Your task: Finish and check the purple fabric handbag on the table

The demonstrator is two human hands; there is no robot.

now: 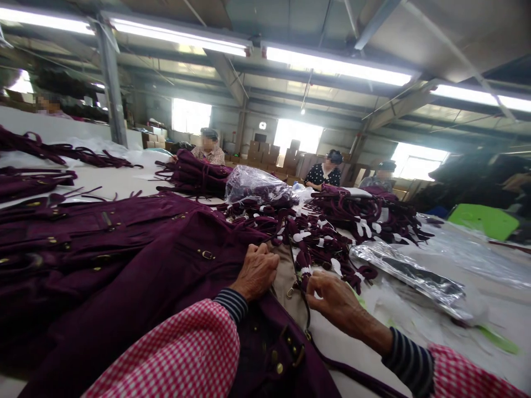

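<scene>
A dark purple bag lies in front of me, its mouth spread to show a beige lining and a small metal clip. My left hand is closed on the left edge of the mouth. Beside the right edge, my right hand has its fingers curled and the thumb near them; what they pinch, if anything, I cannot make out. Just past my hands is a heap of purple straps with white wraps. More purple bags with brass buckles are stacked at my left.
A clear plastic bag sits on the heap. Silvery plastic packets and thin white sheets cover the table's right side. A green chair back is behind. Several co-workers, one in a dotted top, are across the table.
</scene>
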